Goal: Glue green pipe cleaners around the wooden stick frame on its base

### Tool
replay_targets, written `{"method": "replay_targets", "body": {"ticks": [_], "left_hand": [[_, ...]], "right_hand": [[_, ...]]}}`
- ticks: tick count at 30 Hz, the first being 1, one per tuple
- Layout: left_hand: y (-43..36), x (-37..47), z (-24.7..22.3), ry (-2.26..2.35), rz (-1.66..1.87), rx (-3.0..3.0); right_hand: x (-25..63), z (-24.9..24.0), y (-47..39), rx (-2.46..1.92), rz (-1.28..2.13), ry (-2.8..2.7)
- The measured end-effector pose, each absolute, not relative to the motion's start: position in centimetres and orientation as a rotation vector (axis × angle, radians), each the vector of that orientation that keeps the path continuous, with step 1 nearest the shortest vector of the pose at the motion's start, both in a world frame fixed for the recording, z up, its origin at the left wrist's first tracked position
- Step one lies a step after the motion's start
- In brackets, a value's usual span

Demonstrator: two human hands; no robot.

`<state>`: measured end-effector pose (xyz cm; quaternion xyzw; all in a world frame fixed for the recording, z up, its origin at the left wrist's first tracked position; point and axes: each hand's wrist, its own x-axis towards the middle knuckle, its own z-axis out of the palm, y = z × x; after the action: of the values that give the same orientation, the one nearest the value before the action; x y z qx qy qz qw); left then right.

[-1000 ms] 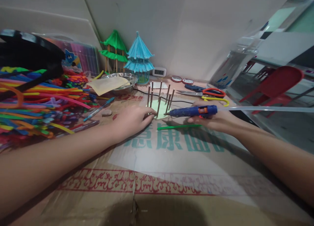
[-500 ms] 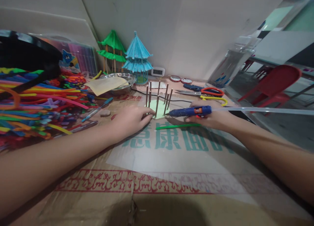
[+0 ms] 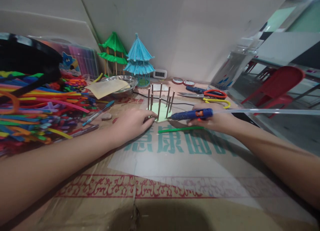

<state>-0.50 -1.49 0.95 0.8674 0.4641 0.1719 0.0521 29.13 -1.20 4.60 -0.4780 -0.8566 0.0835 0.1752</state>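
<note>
A flattened cardboard sheet (image 3: 95,207) covers the worktop, printed with a red scroll border and large green characters, with a translucent sheet (image 3: 150,164) over part of it. A pale wall (image 3: 200,34) stands behind; at right the room opens onto a red plastic chair (image 3: 282,84) and grey floor. Along the wall are a green paper pagoda (image 3: 113,45), a blue paper pagoda (image 3: 139,57) and a small digital clock (image 3: 160,73), with scissors (image 3: 215,93) farther right and a heap of coloured pipe cleaners (image 3: 37,105) at left.

The hot glue gun (image 3: 185,115) lies nearly level in the closed right hand (image 3: 220,119), its long axis running across the view, nozzle pointing left at the foot of a stick on the pale green base (image 3: 162,108). That base lies flat mid-table, and its brown sticks (image 3: 159,107) stand roughly upright. A green pipe cleaner (image 3: 180,129) lies just in front.

The left hand (image 3: 132,124) has its fingertips at the base's near left edge; whether they pinch it or merely press, I cannot tell. The glue gun's handle is mostly hidden, the clear glue stick (image 3: 270,111) is cut off by the right border, and the clock's digits are unreadable
</note>
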Motion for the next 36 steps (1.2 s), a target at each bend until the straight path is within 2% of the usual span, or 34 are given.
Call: {"method": "replay_targets", "body": {"ticks": [15, 27, 36], "left_hand": [[-1.4, -0.4, 0.8, 1.424, 0.540, 2.625], [-0.6, -1.9, 0.8, 1.440, 0.621, 2.742], [-0.5, -1.9, 0.8, 1.416, 0.644, 2.712]], "right_hand": [[28.9, 5.2, -1.2, -1.401, 0.320, -2.393], [30.8, 3.6, 1.4, -1.452, 0.747, -2.129], [29.7, 3.1, 0.3, -1.449, 0.519, -2.204]]}}
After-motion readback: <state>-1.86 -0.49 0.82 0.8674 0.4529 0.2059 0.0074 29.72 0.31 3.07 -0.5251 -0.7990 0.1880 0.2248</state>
